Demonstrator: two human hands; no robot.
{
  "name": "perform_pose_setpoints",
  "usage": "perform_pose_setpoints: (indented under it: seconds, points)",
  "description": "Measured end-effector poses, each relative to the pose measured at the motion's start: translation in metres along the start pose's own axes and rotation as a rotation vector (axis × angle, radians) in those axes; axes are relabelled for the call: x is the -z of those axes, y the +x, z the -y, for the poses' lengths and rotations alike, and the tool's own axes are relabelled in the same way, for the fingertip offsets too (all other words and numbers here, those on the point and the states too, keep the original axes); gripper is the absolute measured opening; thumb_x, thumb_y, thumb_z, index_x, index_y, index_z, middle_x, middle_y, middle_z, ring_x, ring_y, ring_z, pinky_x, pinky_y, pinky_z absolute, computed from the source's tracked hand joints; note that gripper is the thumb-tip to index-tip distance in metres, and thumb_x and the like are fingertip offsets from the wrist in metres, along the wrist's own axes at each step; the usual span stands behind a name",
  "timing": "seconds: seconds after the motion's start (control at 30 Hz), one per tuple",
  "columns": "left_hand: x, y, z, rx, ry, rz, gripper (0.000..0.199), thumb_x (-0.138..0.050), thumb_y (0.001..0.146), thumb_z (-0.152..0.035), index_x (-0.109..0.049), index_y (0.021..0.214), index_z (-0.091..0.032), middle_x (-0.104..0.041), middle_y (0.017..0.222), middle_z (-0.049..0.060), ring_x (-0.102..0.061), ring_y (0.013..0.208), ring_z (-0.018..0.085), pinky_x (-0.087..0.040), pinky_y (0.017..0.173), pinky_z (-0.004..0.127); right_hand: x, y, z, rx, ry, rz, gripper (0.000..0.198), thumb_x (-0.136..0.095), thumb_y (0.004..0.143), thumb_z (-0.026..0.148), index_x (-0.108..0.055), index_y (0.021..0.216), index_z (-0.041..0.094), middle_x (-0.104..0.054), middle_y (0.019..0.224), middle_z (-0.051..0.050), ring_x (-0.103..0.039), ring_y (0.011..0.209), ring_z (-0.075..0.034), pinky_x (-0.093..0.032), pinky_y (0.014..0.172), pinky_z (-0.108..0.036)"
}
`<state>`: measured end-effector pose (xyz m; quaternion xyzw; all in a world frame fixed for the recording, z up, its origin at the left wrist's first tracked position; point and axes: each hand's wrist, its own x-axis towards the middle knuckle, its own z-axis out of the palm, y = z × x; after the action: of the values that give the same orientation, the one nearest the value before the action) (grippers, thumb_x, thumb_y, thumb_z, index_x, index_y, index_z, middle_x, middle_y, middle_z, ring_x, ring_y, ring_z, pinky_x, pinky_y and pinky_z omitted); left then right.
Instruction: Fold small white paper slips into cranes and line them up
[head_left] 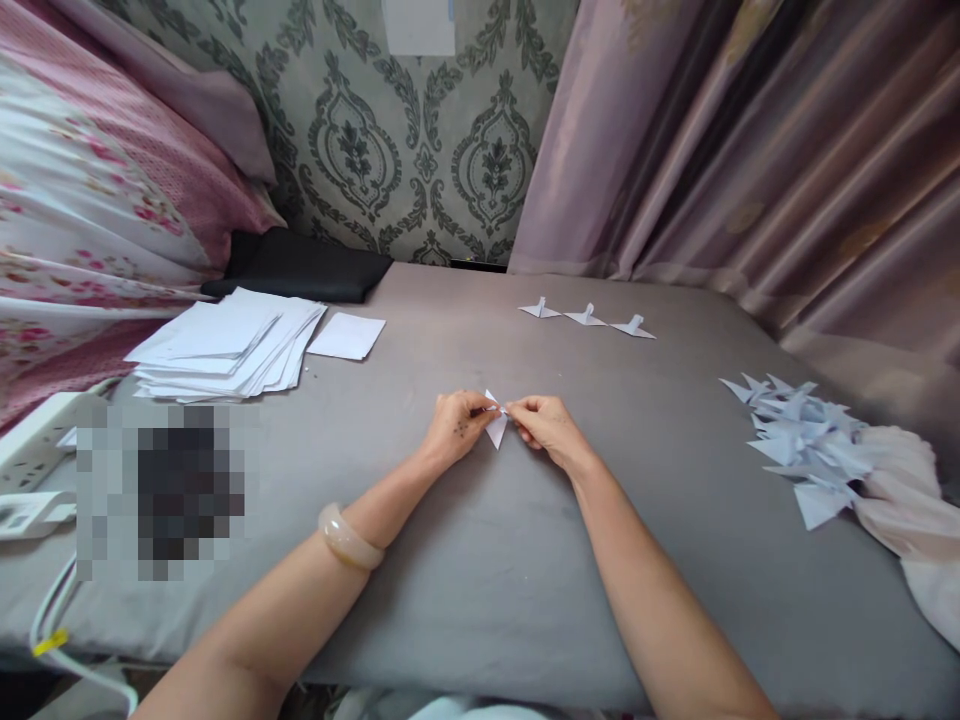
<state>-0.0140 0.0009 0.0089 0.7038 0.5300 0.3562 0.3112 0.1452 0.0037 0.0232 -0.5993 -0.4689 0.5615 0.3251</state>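
A small folded white piece of paper [496, 432] is held up between both hands near the middle of the grey surface. My left hand [459, 424] pinches it from the left, thumb and fingertips closed on it; a bangle [349, 538] circles that wrist. From the right, my right hand [550, 425] pinches the paper's right-hand tip between thumb and forefinger. One point of the paper juts upward and another points down between the hands. The fingertips hide its middle folds.
Three folded paper birds [587, 316] stand in a row farther back. A heap of folded paper birds [810, 430] lies at the right beside pale cloth [900, 490]. Stacked white paper [225, 345], square sheets [347, 336], a black item [300, 264] and a power strip [45, 440] are at left.
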Motion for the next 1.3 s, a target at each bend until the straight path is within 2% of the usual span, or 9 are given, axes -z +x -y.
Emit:
perform_pose_setpoints:
  seconds: [0.33,0.57,1.0,1.2,1.3]
  points:
    - [0.003,0.0,-0.002,-0.04,0.071,-0.001,0.013,-0.062,0.082,-0.024,-0.075,0.085,-0.021,-0.073,0.079,0.003,-0.063,0.076,0.016,-0.046,0.071,0.024,0.007,-0.005,0.004,-0.023,0.019,0.071,0.019,-0.064,0.073,0.034,-0.06,0.073,0.015,-0.044,0.042,0.007,-0.031,0.035,-0.003,-0.017,0.034,-0.018]
    - [0.003,0.002,0.003,-0.095,0.057,0.022,0.013,-0.064,0.082,-0.028,-0.075,0.084,-0.022,-0.074,0.084,0.002,-0.062,0.079,0.017,-0.045,0.075,0.026,0.006,-0.005,0.005,-0.033,0.052,0.062,0.017,-0.065,0.07,0.032,-0.06,0.071,0.015,-0.04,0.04,0.008,-0.027,0.034,-0.003,-0.014,0.035,-0.018]
    - [0.003,0.002,-0.006,-0.011,0.002,0.018,0.013,-0.062,0.082,-0.024,-0.075,0.081,-0.023,-0.074,0.082,0.001,-0.064,0.079,0.016,-0.047,0.076,0.027,0.003,0.001,0.002,-0.054,0.102,-0.032,0.01,-0.064,0.066,0.024,-0.061,0.066,0.014,-0.045,0.047,0.006,-0.035,0.038,-0.003,-0.016,0.032,-0.017]
    - [0.004,0.002,-0.008,-0.023,0.071,-0.037,0.014,-0.061,0.083,-0.02,-0.074,0.079,-0.022,-0.074,0.083,0.002,-0.064,0.081,0.016,-0.045,0.081,0.028,0.002,0.0,0.001,-0.026,0.105,-0.08,0.017,-0.065,0.068,0.031,-0.062,0.07,0.014,-0.045,0.048,0.006,-0.035,0.038,-0.004,-0.021,0.033,-0.017]
    - [0.003,0.003,-0.004,-0.002,0.119,-0.097,0.016,-0.058,0.084,-0.022,-0.073,0.079,-0.02,-0.073,0.082,0.002,-0.063,0.079,0.016,-0.044,0.078,0.027,0.001,-0.002,0.0,0.008,0.081,-0.114,0.023,-0.064,0.069,0.036,-0.064,0.076,0.014,-0.044,0.046,0.007,-0.034,0.037,-0.004,-0.023,0.034,-0.018]
